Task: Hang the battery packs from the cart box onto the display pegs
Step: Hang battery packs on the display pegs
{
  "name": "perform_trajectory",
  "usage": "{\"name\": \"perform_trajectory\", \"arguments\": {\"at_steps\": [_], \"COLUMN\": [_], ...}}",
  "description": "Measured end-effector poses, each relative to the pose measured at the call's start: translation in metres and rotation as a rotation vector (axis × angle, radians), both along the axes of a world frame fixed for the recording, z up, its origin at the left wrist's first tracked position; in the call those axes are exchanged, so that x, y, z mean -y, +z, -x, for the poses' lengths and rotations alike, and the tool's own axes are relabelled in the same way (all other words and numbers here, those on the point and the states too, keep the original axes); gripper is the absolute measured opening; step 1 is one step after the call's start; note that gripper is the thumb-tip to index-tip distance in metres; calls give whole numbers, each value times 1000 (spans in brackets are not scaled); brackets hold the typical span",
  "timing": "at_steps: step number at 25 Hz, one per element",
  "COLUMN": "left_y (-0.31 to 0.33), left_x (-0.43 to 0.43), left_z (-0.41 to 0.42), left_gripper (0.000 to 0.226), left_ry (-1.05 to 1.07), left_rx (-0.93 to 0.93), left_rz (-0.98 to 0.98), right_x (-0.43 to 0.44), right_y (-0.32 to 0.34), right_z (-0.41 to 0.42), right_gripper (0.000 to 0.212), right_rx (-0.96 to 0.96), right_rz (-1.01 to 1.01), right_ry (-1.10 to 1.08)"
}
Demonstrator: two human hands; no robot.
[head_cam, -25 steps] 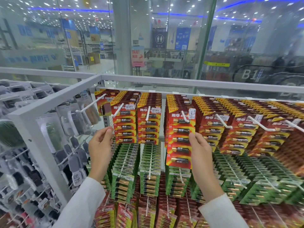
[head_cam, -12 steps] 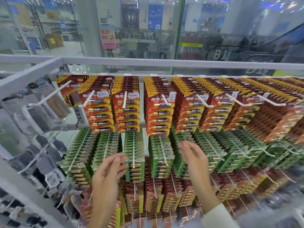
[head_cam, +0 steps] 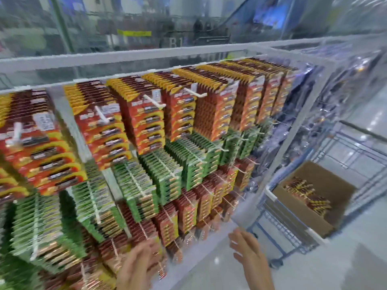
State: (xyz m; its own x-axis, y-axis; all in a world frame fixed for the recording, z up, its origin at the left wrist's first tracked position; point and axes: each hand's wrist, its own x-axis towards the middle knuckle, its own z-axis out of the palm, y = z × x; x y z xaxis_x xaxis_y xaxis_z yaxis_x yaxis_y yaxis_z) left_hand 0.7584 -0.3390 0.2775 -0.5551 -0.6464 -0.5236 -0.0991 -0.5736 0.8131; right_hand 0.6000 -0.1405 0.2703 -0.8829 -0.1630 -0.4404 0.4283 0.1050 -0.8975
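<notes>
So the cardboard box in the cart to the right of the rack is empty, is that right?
Not quite. The head view shows the cardboard box in the cart to the right of the rack, but it is not empty: a row of red and yellow battery packs lies in it.

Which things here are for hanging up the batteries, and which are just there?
For the job: cardboard box, battery packs inside it, cart, white pegs, left hand, right hand.
Just there: B1 sign, yellow banner.
</notes>
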Motion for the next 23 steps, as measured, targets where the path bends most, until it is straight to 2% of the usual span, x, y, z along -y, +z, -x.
{"name": "perform_trajectory", "arguments": {"at_steps": [3,5,7,9,10,11,12,15,17,23], "left_y": [-15,-25,-28,-20,-18,-23,-32,-54,-51,-60], "left_x": [-23,-45,-75,-109,-123,-134,-145,-181,-212,-269], "left_z": [60,103,138,170,184,202,219,267,288,367], "left_gripper": [59,60,49,12,7,15,7,28,24,20], "left_ry": [-126,-215,-342,-463,-493,-518,-504,-542,-584,-586], "left_rx": [30,86,149,148,160,163,164,203,227,200], "left_rz": [-210,-239,-246,-214,-165,-145,-131,-129,-116,99], "right_x": [-63,-107,-145,-176,-188,-202,-216,-252,-272,-304], "right_y": [-7,-13,-19,-27,-32,-37,-42,-53,-60,-69], "right_z": [26,48,70,91,98,105,112,131,143,201], "right_gripper": [15,15,14,15,15,13,11,7,8,9], "right_rx": [53,79,96,106,107,109,113,135,153,214], "right_rz": [-8,14,9,-5,-3,4,9,9,7,-5], "right_ry": [-170,-267,-340,-388,-412,-442,-467,-521,-557,-654]}}
